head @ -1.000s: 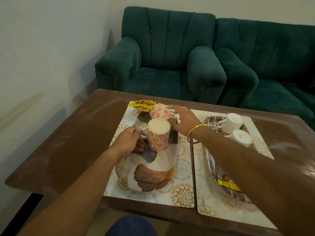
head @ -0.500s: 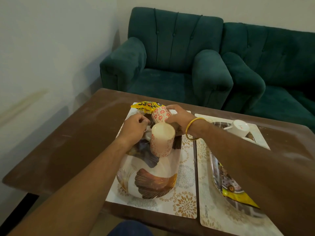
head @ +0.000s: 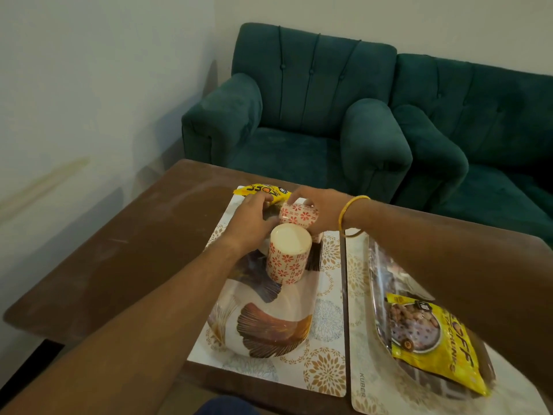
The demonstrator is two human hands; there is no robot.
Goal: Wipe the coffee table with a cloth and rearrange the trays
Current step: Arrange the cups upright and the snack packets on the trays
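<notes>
The coffee table has its widest bare stretch on the left: dusty brown top between its left edge, close to the wall, and the left placemat. That mat's near edge lies close to the table's near edge. On it sits the patterned tray, its near half open. An upturned near cup stands mid-tray. At the tray's far end the far cup lies tilted just beside a yellow snack packet.

The left hand reaches there with curled fingers against the cup's left side; whether it grips the cup or the tray rim I cannot tell. The right hand, wearing a bangle, curls over the far cup from the right and holds it.

A narrow gap separates the right placemat, where a second tray carries another yellow packet at its near end, blurred. Green armchairs stand just beyond the far edge.
</notes>
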